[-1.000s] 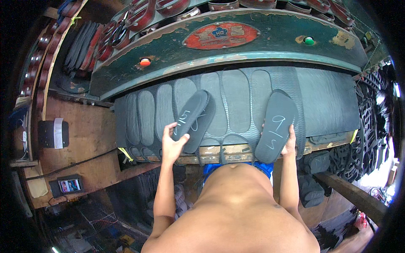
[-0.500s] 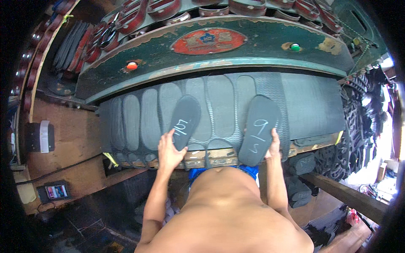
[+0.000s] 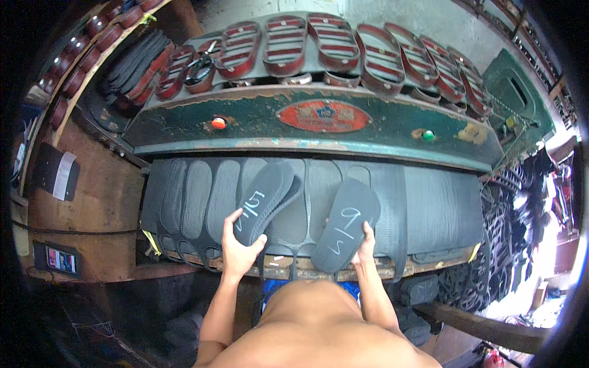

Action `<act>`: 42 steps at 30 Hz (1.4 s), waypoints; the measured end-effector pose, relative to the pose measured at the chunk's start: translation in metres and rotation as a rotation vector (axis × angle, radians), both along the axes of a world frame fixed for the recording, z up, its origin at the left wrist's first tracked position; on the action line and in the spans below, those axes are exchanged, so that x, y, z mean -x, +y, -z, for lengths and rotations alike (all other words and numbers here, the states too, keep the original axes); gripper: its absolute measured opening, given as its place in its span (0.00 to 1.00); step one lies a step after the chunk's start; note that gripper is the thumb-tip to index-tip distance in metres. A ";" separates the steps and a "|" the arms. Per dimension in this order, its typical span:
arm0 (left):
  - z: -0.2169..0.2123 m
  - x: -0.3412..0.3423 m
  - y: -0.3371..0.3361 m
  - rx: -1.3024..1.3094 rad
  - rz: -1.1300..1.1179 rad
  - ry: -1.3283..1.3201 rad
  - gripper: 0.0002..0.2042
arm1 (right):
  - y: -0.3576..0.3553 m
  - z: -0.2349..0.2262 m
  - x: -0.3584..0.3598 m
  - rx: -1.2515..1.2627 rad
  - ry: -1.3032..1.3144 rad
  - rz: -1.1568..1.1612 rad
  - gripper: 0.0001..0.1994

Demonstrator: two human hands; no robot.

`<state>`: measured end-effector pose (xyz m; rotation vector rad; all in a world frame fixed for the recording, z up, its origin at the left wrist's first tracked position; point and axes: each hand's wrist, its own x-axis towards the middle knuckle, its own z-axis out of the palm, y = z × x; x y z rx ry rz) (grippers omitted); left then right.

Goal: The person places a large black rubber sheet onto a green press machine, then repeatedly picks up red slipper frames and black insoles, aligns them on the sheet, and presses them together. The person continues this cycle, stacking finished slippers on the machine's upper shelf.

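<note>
My left hand grips a small stack of dark grey shoe soles, thumb on the near edge and fingers along the left side. The stack is tilted, showing a ridged edge and at least one more sole beneath. My right hand is closed around the right edge of other dark grey shoe soles; how many is hidden. Both tops carry white chalk marks. Under them lies a grey ribbed rubber sheet with several sole-shaped outlines cut in it, its cut strips hanging over the near edge.
Behind the sheet stands a worn green press beam with an orange button and a green button. Red sole-shaped cutting dies line its top. A phone lies at left. Black rubber scraps hang at right.
My view has tilted up, showing more of the dies. Both hands still hold their soles; the left stack now tilts, showing its ridged side, and the right one has come closer to it.
</note>
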<state>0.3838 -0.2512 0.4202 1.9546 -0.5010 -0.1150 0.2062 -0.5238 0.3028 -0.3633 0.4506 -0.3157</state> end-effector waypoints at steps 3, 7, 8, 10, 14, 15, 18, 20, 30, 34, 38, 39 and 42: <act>0.027 -0.006 0.018 -0.388 -0.056 -0.262 0.39 | -0.004 -0.021 0.005 0.021 -0.091 -0.040 0.44; 0.049 0.006 0.028 -0.770 0.085 -0.277 0.34 | 0.005 -0.059 -0.005 0.069 -0.166 -0.038 0.45; 0.048 0.017 0.024 -0.657 0.149 -0.379 0.31 | 0.010 -0.068 -0.010 0.088 -0.179 -0.036 0.45; 0.040 0.035 0.002 -0.099 0.390 0.138 0.32 | 0.025 -0.083 -0.023 0.023 -0.223 -0.031 0.45; -0.009 0.054 -0.027 0.214 0.506 0.376 0.30 | 0.045 -0.107 -0.046 0.100 -0.078 -0.026 0.47; -0.026 0.048 -0.025 0.236 0.424 0.213 0.30 | 0.044 -0.113 -0.052 0.138 -0.082 -0.065 0.48; -0.074 0.012 -0.010 0.502 0.324 0.098 0.33 | 0.016 -0.131 -0.061 0.745 -0.196 -0.283 0.45; -0.103 -0.016 -0.007 0.683 0.184 -0.006 0.34 | 0.001 -0.143 -0.047 0.928 -0.380 -0.316 0.43; -0.223 -0.207 -0.154 1.122 0.257 -0.137 0.21 | -0.029 -0.099 0.048 0.944 0.185 0.039 0.24; -0.193 -0.246 -0.180 0.868 0.059 0.271 0.20 | -0.022 -0.065 0.092 0.933 0.377 0.116 0.20; -0.174 -0.263 -0.178 0.610 0.143 0.239 0.18 | -0.014 -0.046 0.121 0.864 0.516 0.168 0.20; -0.177 -0.265 -0.173 0.570 0.170 0.214 0.18 | -0.012 -0.042 0.127 0.901 0.538 0.175 0.19; -0.197 -0.265 -0.159 0.380 0.074 0.095 0.22 | -0.009 -0.033 0.141 1.192 0.750 0.162 0.21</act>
